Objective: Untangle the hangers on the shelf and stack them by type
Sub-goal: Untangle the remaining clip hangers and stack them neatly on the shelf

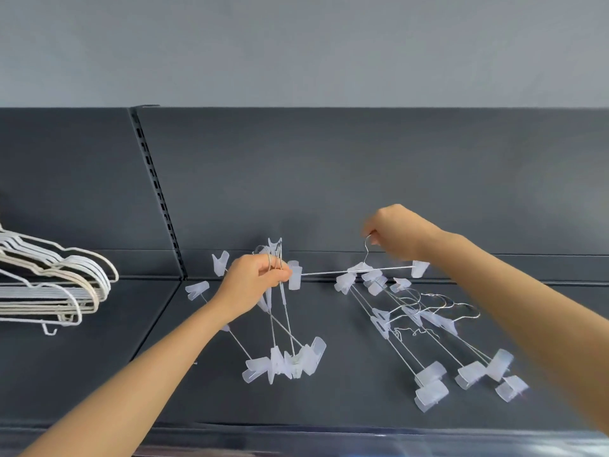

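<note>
My left hand grips the metal hooks of a bunch of clip hangers, whose bars fan down to translucent plastic clips resting on the dark shelf. My right hand pinches the hook of a single clip hanger, held level just above the shelf near the back panel, its left clip close to my left hand. Beneath and to the right, a pile of clip hangers lies flat. A stack of white and beige wire hangers sits at the far left.
The shelf's dark back panel rises behind the hangers, with a slotted upright dividing the left bay from the middle one. A grey wall is above. The shelf's front edge runs along the bottom.
</note>
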### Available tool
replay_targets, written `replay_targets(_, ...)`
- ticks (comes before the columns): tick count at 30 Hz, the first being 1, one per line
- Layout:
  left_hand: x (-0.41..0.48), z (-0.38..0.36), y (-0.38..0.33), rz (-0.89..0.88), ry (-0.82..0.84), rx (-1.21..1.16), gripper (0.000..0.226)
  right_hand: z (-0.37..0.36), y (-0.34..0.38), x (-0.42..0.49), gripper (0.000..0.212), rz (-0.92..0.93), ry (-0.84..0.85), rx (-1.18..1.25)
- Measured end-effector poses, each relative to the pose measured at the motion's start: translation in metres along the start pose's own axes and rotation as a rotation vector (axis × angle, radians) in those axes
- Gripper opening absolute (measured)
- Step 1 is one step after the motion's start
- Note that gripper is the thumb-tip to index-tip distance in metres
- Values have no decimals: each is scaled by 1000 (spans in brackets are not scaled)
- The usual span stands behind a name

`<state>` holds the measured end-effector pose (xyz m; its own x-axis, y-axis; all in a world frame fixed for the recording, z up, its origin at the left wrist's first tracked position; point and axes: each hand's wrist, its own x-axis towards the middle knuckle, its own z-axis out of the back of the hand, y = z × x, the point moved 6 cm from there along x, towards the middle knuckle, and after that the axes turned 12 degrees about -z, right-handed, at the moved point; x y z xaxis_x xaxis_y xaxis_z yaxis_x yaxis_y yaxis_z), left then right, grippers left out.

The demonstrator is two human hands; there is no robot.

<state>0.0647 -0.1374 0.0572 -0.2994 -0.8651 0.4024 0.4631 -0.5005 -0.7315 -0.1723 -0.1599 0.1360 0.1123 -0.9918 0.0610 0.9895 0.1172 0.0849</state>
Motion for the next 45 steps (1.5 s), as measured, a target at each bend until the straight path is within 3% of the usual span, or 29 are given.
replay_targets(5, 9, -4, -9, -28, 37, 11, 11, -4, -13, -10, 30, 37, -42, 6)
replay_targets(13, 22, -53, -34, -59, 164, -20, 24, -2, -9, -31, 24, 195, -223, 355)
replay_targets(20, 15, -79, -31, -71, 172, 38, 12, -32, -18, -31, 22, 5, -120, 659)
replay_targets(26, 14, -104, -20, -40, 220, 155, 24, -91, -48, -28, 20, -183, 34, 889)
replay_targets(34, 25, -156, -36, -64, 369, 301, 25, -113, -78, -24, 28, -177, -130, 710)
replay_targets(39, 34, -163, -44, -73, 408, 346, 42, -125, -89, -28, 26, -214, -185, 588)
replay_targets(45, 46, -156, -53, -71, 478, 423, 29, -125, -85, -34, 32, -231, -227, 530)
